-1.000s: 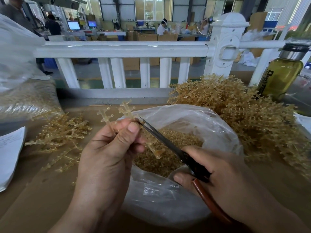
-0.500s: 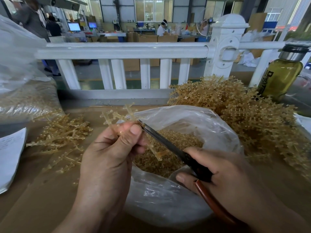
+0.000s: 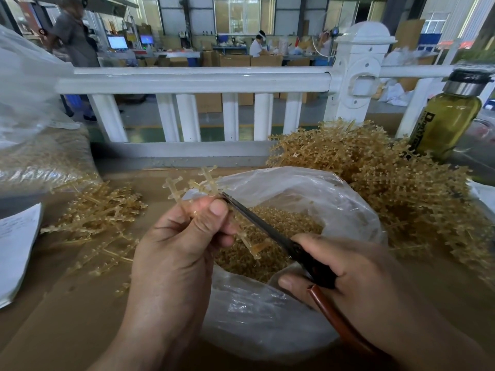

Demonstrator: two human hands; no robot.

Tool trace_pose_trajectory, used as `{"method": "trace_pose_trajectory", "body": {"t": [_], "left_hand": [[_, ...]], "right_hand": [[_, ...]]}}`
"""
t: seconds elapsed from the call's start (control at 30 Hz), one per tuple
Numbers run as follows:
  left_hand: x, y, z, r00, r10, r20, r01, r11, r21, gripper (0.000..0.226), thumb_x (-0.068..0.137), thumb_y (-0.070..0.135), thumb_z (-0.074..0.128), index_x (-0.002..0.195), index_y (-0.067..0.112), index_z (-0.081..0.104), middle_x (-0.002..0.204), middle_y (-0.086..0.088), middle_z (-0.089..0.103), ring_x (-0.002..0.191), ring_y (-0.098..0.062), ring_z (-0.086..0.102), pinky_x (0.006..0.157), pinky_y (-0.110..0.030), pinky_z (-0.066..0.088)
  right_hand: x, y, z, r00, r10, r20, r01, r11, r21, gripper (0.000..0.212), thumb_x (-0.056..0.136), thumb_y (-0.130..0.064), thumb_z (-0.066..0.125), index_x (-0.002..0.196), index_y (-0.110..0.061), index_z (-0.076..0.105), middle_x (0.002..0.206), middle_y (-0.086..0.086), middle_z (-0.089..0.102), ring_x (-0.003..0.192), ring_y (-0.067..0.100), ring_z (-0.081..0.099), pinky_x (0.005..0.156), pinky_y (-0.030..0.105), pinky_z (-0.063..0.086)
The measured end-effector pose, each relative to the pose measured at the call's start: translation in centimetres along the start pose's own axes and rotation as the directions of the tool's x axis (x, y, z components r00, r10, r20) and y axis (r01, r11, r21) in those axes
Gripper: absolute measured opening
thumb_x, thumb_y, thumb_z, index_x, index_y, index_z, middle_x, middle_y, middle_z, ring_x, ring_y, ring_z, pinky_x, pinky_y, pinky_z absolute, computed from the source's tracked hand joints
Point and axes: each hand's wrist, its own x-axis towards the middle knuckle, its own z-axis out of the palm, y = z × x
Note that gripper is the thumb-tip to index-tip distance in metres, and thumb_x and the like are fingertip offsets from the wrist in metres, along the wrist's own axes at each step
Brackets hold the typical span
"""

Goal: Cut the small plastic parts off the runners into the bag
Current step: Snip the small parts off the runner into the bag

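**Snipping over the bag**

Our left hand (image 3: 174,253) pinched a runner (image 3: 203,183) between thumb and fingers. Its branched top stuck up past the fingertips and its lower stem hung over the open bag (image 3: 308,191). Our right hand (image 3: 356,277) gripped the scissors (image 3: 267,226) by the handles. The blades reached up and across to the runner right at the left thumb; we could not tell whether they were parted. The bag sat between and below both hands, with loose cut parts (image 3: 281,223) heaped inside. Beyond the right hand lay a big pile of runners (image 3: 388,183) and a bottle (image 3: 447,124). Left of the left hand lay a smaller scatter of runners (image 3: 99,212) and some paper (image 3: 16,245).
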Motion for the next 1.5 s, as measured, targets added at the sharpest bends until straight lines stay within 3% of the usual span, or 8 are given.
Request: {"method": "trace_pose_trajectory", "body": {"t": [0.17,0.33,0.77,0.93,1.17,1.27,1.4,1.5], "left_hand": [[0.13,-0.07,-0.07,1.0,0.002,0.009,-0.002,1.0,-0.012,0.013,0.068,0.022,0.086,0.071,0.021,0.074,0.068,-0.004,0.067,0.062,-0.012,0.063,0.059,-0.019,0.052],[0.1,-0.21,-0.04,1.0,0.008,0.0,-0.008,1.0,-0.014,0.01,0.067,0.029,0.079,0.07,0.021,0.075,0.067,-0.003,0.067,0.062,-0.011,0.063,0.059,-0.02,0.052],[0.23,-0.27,-0.08,0.993,-0.09,0.079,0.103,0.977,-0.189,0.004,0.077,0.017,0.073,0.077,0.014,0.071,0.069,-0.004,0.061,0.061,-0.011,0.059,0.055,-0.02,0.05],[0.25,-0.3,-0.07,0.992,-0.086,0.088,0.1,0.981,-0.169,0.003,0.077,0.018,0.073,0.074,0.017,0.071,0.069,-0.002,0.061,0.061,-0.011,0.058,0.055,-0.02,0.05],[0.21,-0.55,-0.04,0.995,-0.054,0.081,0.063,0.991,-0.114,0.01,0.073,0.021,0.074,0.075,0.015,0.067,0.068,-0.005,0.06,0.061,-0.013,0.059,0.056,-0.023,0.05],[0.19,-0.58,0.08,0.995,-0.049,0.084,0.058,0.993,-0.106,0.007,0.073,0.021,0.074,0.071,0.017,0.069,0.066,-0.004,0.06,0.061,-0.012,0.059,0.055,-0.022,0.05],[0.2,-0.54,0.08,0.996,-0.055,0.077,0.063,0.993,-0.105,0.008,0.072,0.021,0.074,0.07,0.017,0.068,0.066,-0.005,0.06,0.06,-0.013,0.058,0.057,-0.023,0.051],[0.23,-0.52,0.09,0.996,-0.055,0.074,0.062,0.993,-0.1,0.009,0.071,0.023,0.075,0.07,0.017,0.068,0.066,-0.006,0.06,0.06,-0.014,0.058,0.059,-0.026,0.05]], "right_hand": [[-0.02,0.0,0.16,1.0,0.005,0.031,-0.004,1.0,-0.012,0.04,0.079,-0.065,0.053,0.094,-0.031,0.066,0.067,-0.016,0.056,0.069,0.001,0.057,0.057,0.01,0.04],[0.04,-0.04,0.12,1.0,-0.006,0.013,0.006,1.0,-0.015,0.034,0.081,-0.062,0.056,0.094,-0.033,0.065,0.062,-0.02,0.05,0.063,-0.005,0.054,0.054,0.006,0.035],[0.0,-0.35,-0.05,0.999,0.019,0.029,-0.019,1.0,-0.01,0.033,0.081,-0.062,0.057,0.092,-0.032,0.064,0.062,-0.019,0.053,0.066,-0.005,0.056,0.055,0.006,0.037],[-0.04,-0.2,0.14,0.999,0.03,0.037,-0.03,0.999,0.017,0.039,0.079,-0.067,0.052,0.091,-0.031,0.062,0.067,-0.014,0.059,0.067,0.003,0.06,0.055,0.016,0.043],[-0.14,-0.09,0.39,0.998,0.046,0.032,-0.048,0.996,0.079,0.038,0.078,-0.067,0.055,0.095,-0.034,0.062,0.071,-0.011,0.06,0.067,0.002,0.061,0.056,0.014,0.043],[-0.16,0.01,0.51,0.999,0.052,0.014,-0.053,0.998,0.046,0.038,0.078,-0.067,0.054,0.094,-0.033,0.061,0.069,-0.013,0.06,0.068,0.003,0.06,0.058,0.017,0.045],[-0.08,-0.14,0.48,0.999,0.045,0.0,-0.045,0.998,0.033,0.035,0.079,-0.065,0.055,0.091,-0.033,0.061,0.065,-0.015,0.055,0.063,0.0,0.057,0.054,0.012,0.041],[-0.06,-0.22,0.41,0.998,0.063,0.011,-0.063,0.997,0.041,0.04,0.078,-0.067,0.052,0.088,-0.029,0.06,0.07,-0.014,0.062,0.068,0.001,0.061,0.058,0.018,0.046]]}}
